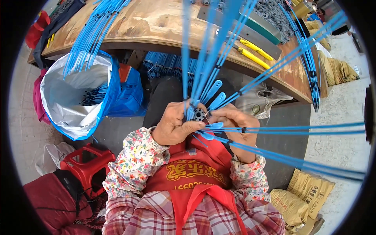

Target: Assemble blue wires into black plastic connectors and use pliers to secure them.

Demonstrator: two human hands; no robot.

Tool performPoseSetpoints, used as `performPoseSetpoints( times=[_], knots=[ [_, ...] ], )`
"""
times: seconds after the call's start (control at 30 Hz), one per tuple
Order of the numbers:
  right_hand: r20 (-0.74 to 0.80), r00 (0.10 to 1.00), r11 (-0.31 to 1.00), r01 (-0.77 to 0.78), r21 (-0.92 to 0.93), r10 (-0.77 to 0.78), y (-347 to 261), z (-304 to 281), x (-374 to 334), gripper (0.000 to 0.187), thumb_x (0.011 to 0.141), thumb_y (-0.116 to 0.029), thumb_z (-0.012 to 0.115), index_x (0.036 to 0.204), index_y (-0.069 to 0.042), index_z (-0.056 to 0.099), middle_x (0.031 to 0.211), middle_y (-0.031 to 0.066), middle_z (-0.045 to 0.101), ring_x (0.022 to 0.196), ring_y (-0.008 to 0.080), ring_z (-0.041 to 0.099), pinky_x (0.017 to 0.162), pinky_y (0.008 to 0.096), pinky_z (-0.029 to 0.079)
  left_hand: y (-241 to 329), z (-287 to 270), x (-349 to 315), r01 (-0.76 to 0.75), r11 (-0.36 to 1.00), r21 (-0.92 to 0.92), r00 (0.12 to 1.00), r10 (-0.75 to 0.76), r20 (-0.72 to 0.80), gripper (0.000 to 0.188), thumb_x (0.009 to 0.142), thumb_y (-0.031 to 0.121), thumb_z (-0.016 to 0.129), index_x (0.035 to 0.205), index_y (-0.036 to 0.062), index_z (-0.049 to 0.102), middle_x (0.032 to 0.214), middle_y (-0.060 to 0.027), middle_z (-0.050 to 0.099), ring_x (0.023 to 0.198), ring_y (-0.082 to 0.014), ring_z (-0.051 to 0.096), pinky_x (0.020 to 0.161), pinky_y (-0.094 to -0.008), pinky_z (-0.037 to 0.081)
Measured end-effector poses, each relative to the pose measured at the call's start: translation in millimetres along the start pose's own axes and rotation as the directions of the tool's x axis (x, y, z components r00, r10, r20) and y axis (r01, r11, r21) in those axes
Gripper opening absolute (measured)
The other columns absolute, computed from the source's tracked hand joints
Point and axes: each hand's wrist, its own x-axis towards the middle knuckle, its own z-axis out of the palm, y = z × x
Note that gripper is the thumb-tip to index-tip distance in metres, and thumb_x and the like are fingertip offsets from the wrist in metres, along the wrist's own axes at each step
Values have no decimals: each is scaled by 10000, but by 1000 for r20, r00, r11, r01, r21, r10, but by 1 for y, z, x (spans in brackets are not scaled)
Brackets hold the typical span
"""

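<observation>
In front of my chest is a small dark grey round hub (pixel 199 114) with notches around its rim. Long blue rods (pixel 274 70) fan out from it, away from me and to the right, some with black joints along them. Flat rounded blue tabs (pixel 212 90) stick out near the hub. My left hand (pixel 172 124) is closed around the hub's left side and the rod ends there. On the other side, my right hand (pixel 239 126) has thumb and fingers pinched on a thin wire at the hub's edge. Rods run past its palm, and its inner fingers are partly hidden.
A wooden bench (pixel 156 23) curves ahead, with blue rods (pixel 98 27) overhanging its edge. Yellow-handled pliers (pixel 252 56) and many grey parts (pixel 274 17) lie on it. A white-lined blue bag (pixel 51 94) stands left, a red stool (pixel 84 160) below it. Sacks (pixel 309 192) lie right.
</observation>
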Motion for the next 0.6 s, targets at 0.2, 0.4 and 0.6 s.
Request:
performPoseSetpoints(
  times=[0.2, 0.4, 0.6],
  knots=[
    [95, 978, 982, -186, -23, 187, -12, -11, 7, 205, 799, -32, 681, 996, 17, 650, 789, 94, 634, 694, 145, 629, 637, 250, 499, -1, 3, 3, -5, 1000, 16, 995, 4, 97, 230, 838, 173, 656, 913, -29, 574, 745, -104, 587, 641, -219, 579, 609, -300, 456],
    [203, 933, 954, -296, -45, 298, -7, -17, 6, 198, 771, -62, 729, 928, 22, 644, 805, 86, 637, 694, 117, 623, 596, 243, 494, 3, -1, 3, 108, 994, -16, 986, -105, 132, 215, 845, 175, 643, 902, -19, 571, 735, -89, 572, 629, -190, 552, 599, -294, 441],
    [84, 986, 975, -130, -181, 147, -8, -6, 4, 172, 759, -28, 725, 898, 20, 636, 778, 74, 623, 656, 119, 609, 558, 245, 484, -2, 0, 3, 137, 986, -100, 981, -121, 152, 218, 854, 185, 627, 922, -11, 557, 728, -73, 558, 641, -157, 534, 606, -287, 430]
  ],
)
